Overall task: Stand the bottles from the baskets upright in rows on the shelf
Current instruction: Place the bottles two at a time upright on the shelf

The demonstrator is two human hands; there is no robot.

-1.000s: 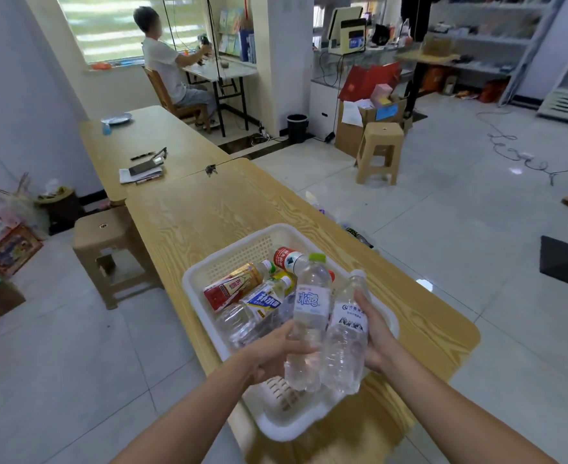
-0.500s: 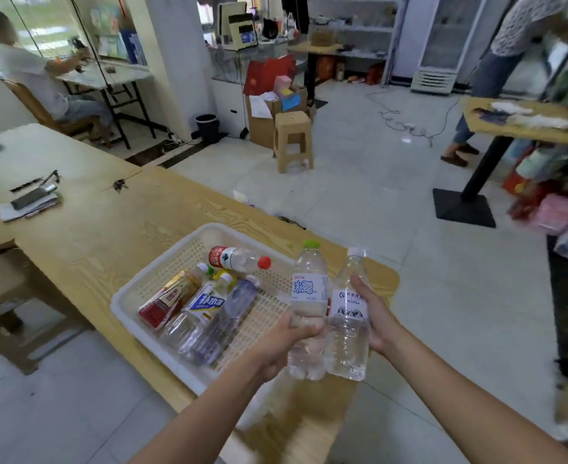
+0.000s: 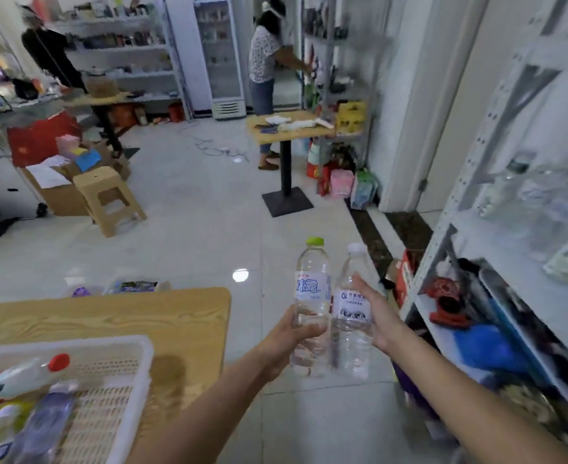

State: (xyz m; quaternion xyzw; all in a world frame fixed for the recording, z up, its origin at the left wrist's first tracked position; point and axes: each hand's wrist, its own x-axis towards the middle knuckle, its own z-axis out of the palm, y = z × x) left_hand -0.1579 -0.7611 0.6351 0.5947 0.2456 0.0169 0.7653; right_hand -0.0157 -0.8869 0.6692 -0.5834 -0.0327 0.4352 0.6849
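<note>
The left grip [image 3: 287,334] curls round a green-capped bottle [image 3: 311,289], the right grip [image 3: 378,318] round a white-capped bottle [image 3: 351,308], both upright in mid-air between the surface [image 3: 125,316] and the shelf [image 3: 441,236]; neither is placed yet, and several bottles lie in the basket [image 3: 142,349], so much looks left

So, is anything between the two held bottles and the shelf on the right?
Nothing visible does. The green-capped bottle in the left hand and white-capped bottle in the right hand are over bare floor, with the shelf just to their right.
</note>
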